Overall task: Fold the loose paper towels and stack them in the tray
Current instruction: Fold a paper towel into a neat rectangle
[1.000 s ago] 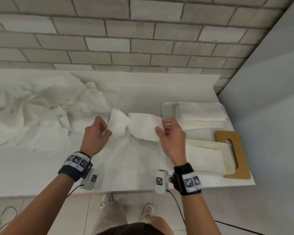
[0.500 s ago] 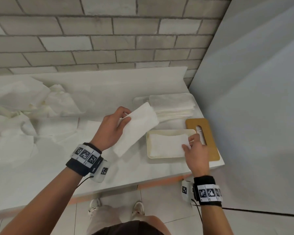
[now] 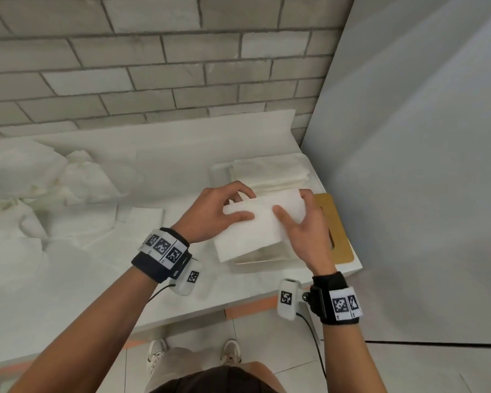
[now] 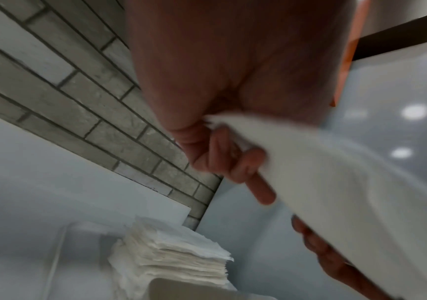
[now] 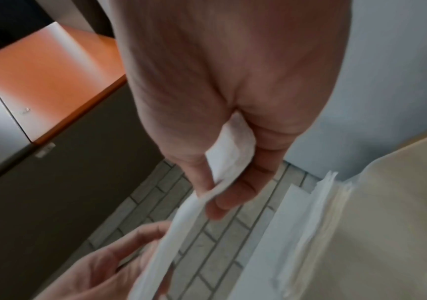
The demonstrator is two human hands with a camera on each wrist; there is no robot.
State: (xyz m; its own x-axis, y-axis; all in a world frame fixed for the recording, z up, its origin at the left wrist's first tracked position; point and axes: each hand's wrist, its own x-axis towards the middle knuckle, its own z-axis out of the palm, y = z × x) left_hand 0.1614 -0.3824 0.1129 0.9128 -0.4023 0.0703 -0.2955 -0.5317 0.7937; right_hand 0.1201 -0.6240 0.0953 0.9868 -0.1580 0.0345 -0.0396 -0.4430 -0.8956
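Both hands hold one folded paper towel (image 3: 255, 222) in the air, directly over the cream tray (image 3: 262, 258) that sits under them on the counter (image 3: 97, 279). The left hand (image 3: 214, 214) pinches the towel's left end, thumb on top and fingers curled beneath; the right hand (image 3: 304, 231) pinches the right end the same way, as the right wrist view shows, with the towel edge caught between thumb and fingers (image 5: 222, 203). The towel tilts, its near edge lower than its far edge.

The step in hand looks to be laying this towel into the tray. To do it well, level the towel first, square its long edges with the tray walls below the hands, lower both ends together, and let go only once it lies flat, then press lightly so the fold stays shut.

A stack of folded towels (image 3: 270, 173) lies just beyond the hands, and the loose towels (image 3: 40, 188) wait well off to the left of the left hand.
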